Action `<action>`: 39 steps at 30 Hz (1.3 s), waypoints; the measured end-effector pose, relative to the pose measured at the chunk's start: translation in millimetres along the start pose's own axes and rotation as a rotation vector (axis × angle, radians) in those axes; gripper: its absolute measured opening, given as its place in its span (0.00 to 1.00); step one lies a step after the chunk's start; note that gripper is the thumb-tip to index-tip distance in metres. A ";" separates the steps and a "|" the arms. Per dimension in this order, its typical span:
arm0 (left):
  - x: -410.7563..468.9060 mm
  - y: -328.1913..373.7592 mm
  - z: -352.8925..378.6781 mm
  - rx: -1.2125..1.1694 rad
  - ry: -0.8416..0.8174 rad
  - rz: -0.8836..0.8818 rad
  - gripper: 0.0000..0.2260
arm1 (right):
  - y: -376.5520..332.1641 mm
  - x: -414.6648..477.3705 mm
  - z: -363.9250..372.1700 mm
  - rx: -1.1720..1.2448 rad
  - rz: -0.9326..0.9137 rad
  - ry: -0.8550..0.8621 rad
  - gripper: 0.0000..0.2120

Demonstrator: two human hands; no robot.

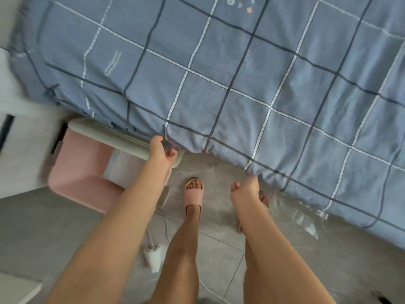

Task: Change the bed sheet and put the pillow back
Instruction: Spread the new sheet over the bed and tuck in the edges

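A: Where is the sheet (241, 73)?

B: Spread over the bed, filling the upper part of the view; blue-grey, crossed with white and dark lines; its near edge hangs over the side of the bed towards the floor (54, 227); a small coloured motif (241, 5) sits near the top edge of the view.

A: And the hands?

B: Apart, both at that hanging edge; the left hand (162, 151) has its fingers curled round a bunched fold of the sheet, just beside the end of a pale rail (114, 134); the right hand (244, 190) is lower and further right, fingers bent onto the hem; it seems to pinch the cloth, though its fingertips are partly hidden.

A: Anything under the sheet?

B: Clear plastic (302, 213) shows below the hem, to the right of the right hand; what it covers I cannot tell.

A: What else is around?

B: A pink stool (81, 167) stands left of the left arm, partly under the rail; a foot in a pink slipper (194, 194) is planted on the grey floor between the two arms; a white adapter (153, 256) lies on the floor by the left leg, with a white cable (167, 229) running up from it; the left side of the view is blurred.
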State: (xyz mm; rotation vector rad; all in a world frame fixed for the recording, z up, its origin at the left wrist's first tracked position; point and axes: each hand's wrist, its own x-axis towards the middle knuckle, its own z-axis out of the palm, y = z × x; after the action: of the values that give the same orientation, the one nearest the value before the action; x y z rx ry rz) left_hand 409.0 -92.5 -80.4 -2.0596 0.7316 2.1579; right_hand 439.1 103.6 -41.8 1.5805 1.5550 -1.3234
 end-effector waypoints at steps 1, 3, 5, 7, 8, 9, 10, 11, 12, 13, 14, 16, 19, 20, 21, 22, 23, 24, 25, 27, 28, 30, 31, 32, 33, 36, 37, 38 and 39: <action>8.0 9.6 -5.6 0.013 -0.003 0.002 0.06 | 2.0 -3.1 14.5 0.176 0.062 0.014 0.02; 22.6 27.8 -15.2 0.003 -0.029 0.021 0.07 | 10.2 -12.2 44.7 0.338 0.164 -0.055 0.06; 35.5 44.2 -21.8 -0.051 -0.050 0.055 0.08 | 17.8 -12.0 76.7 0.376 0.268 -0.159 0.10; 45.5 57.3 -26.6 -0.101 -0.067 0.084 0.10 | 23.3 -16.0 96.1 0.298 0.311 -0.278 0.12; 49.7 61.6 -28.0 -0.111 -0.070 0.089 0.11 | 23.1 -18.0 102.9 0.269 0.326 -0.340 0.12; 51.6 64.4 -28.5 -0.100 -0.065 0.093 0.11 | 23.1 -18.6 107.8 0.215 0.326 -0.393 0.11; 52.8 66.0 -28.1 -0.075 -0.061 0.099 0.12 | 20.9 -18.2 111.2 0.160 0.317 -0.428 0.10; 53.6 66.9 -26.6 -0.031 -0.057 0.107 0.15 | 16.3 -15.8 113.3 0.111 0.321 -0.443 0.09; 54.6 67.8 -26.0 0.021 -0.051 0.124 0.17 | 11.1 -13.1 112.6 0.058 0.312 -0.443 0.09; 53.5 68.0 -26.3 0.069 -0.030 0.150 0.16 | 4.6 -10.1 111.0 0.004 0.298 -0.441 0.08; 52.5 67.7 -27.2 0.094 0.005 0.180 0.14 | -5.1 -8.1 108.1 -0.064 0.276 -0.455 0.08; 52.0 67.7 -29.7 0.131 0.086 0.245 0.10 | -26.5 1.3 98.9 -0.294 0.218 -0.536 0.06; 51.8 68.4 -42.5 0.238 0.199 0.357 0.10 | -53.1 5.5 85.2 -0.895 0.122 -0.801 0.09; 54.5 69.9 -50.1 0.248 0.244 0.402 0.10 | -58.7 5.6 82.8 -1.050 0.081 -0.854 0.10; 58.4 71.6 -58.8 0.232 0.283 0.435 0.10 | -62.4 5.6 80.9 -1.155 0.046 -0.877 0.11; 64.0 72.8 -68.7 0.210 0.313 0.454 0.10 | -63.8 5.2 80.3 -1.217 0.037 -0.894 0.12; 70.1 74.8 -76.5 0.188 0.323 0.464 0.10 | -64.0 5.5 82.7 -1.240 0.033 -0.915 0.13; 74.7 74.4 -78.5 0.179 0.316 0.456 0.10 | -65.5 5.5 83.8 -1.263 0.028 -0.921 0.13; 81.5 75.2 -78.8 0.172 0.303 0.442 0.10 | -65.1 6.2 89.1 -1.300 0.015 -0.908 0.13; 93.6 75.4 -64.0 0.155 0.293 0.392 0.08 | -70.1 5.0 97.8 -1.386 -0.037 -0.843 0.12; 99.4 79.8 -55.3 0.150 0.302 0.361 0.07 | -71.7 2.8 105.5 -1.412 -0.047 -0.817 0.12; 105.6 96.3 -41.0 0.129 0.317 0.299 0.08 | -75.3 -4.1 123.2 -1.429 -0.057 -0.771 0.13; 107.1 109.6 -37.0 0.106 0.312 0.284 0.10 | -76.1 -8.1 133.3 -1.409 -0.075 -0.734 0.14; 106.4 125.3 -36.6 0.078 0.306 0.286 0.12 | -75.4 -13.2 144.0 -1.383 -0.102 -0.694 0.14; 104.2 143.6 -39.7 0.029 0.301 0.300 0.14 | -73.7 -18.6 154.9 -1.351 -0.138 -0.664 0.13; 90.7 195.1 -62.3 -0.133 0.293 0.315 0.20 | -69.0 -37.4 185.5 -1.311 -0.333 -0.623 0.11; 87.4 211.5 -71.2 -0.103 0.273 0.356 0.22 | -67.7 -44.2 195.4 -1.308 -0.418 -0.614 0.10; 85.2 226.1 -77.9 -0.012 0.247 0.421 0.27 | -67.5 -51.1 204.8 -1.303 -0.499 -0.606 0.11; 80.6 238.4 -82.4 0.100 0.213 0.481 0.33 | -67.2 -57.0 214.3 -1.302 -0.565 -0.607 0.10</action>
State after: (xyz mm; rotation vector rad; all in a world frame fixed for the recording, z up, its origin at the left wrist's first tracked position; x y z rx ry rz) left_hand 389.3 -356.5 -88.1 -2.2622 1.4606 2.0622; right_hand 328.2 -99.7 -51.7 -0.0549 1.8231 -0.5720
